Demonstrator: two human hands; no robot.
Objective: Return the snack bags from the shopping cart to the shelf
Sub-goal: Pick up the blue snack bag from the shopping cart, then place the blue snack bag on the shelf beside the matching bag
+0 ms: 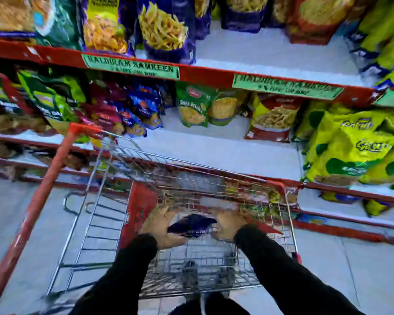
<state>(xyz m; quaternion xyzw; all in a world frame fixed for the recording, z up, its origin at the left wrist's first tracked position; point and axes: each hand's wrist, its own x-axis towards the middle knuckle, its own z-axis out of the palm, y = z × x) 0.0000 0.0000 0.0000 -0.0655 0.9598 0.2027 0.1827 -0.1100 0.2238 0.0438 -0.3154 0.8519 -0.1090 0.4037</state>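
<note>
Inside the wire shopping cart (114,208) both my hands reach down around a dark blue snack bag (191,225). My left hand (162,226) grips the bag's left end. On the bag's right end sits my right hand (229,225), fingers curled on it. The bag is blurred and partly hidden by my fingers. More snack bags (255,198) lie blurred along the cart's far side. Straight ahead, the store shelf (214,146) has a bare white stretch on its middle level and another bare stretch (271,53) on the level above.
Red shelf edges carry green price labels (132,67). Yellow-green bags (355,146) fill the right side, blue and purple bags (168,30) the top level, mixed green and red bags (55,103) the left. The cart's red handle (39,201) runs diagonally at left. My shoes (191,280) show under the basket.
</note>
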